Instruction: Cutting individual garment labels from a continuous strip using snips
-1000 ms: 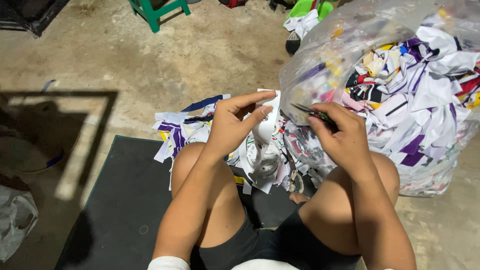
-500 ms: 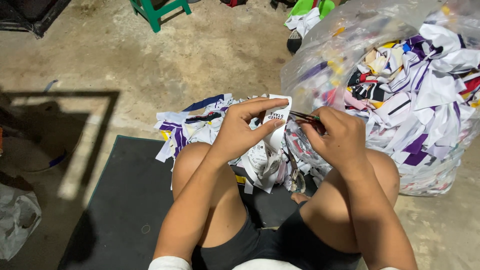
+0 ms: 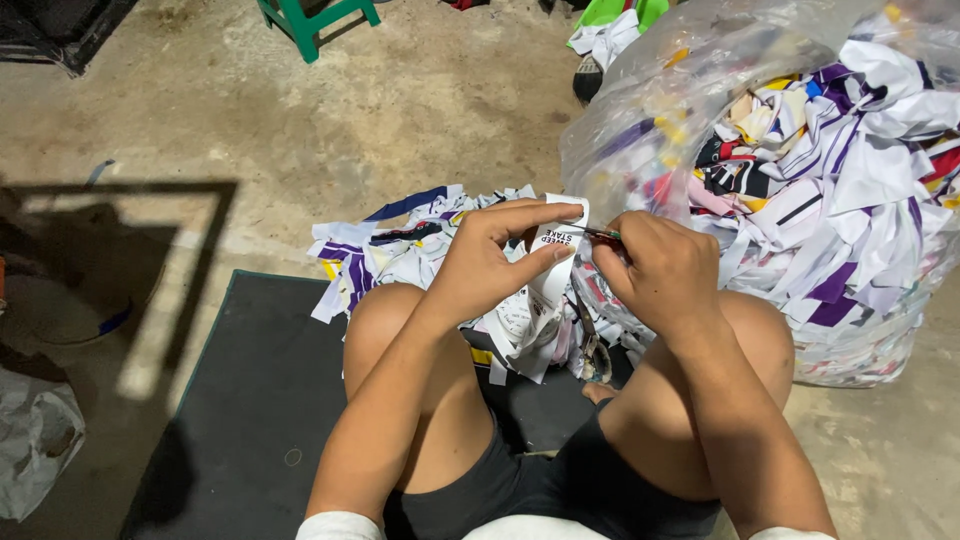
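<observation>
My left hand (image 3: 495, 260) pinches a white printed fabric strip (image 3: 545, 290) that hangs down between my knees. My right hand (image 3: 660, 270) is closed around a small dark cutter (image 3: 600, 232), its thin tip touching the strip's top edge. Both hands meet above a pile of white, purple and yellow fabric scraps (image 3: 400, 250) on the ground ahead of my knees.
A big clear plastic bag (image 3: 800, 160) stuffed with fabric strips stands at the right. I sit on a dark mat (image 3: 240, 400) on a concrete floor. A green stool leg (image 3: 300, 20) is at the top, a crumpled plastic bag (image 3: 35, 440) at the lower left.
The strip has been drawn closer to my right hand and the cutter tip now meets its top edge. My left fingers shifted along the strip.
</observation>
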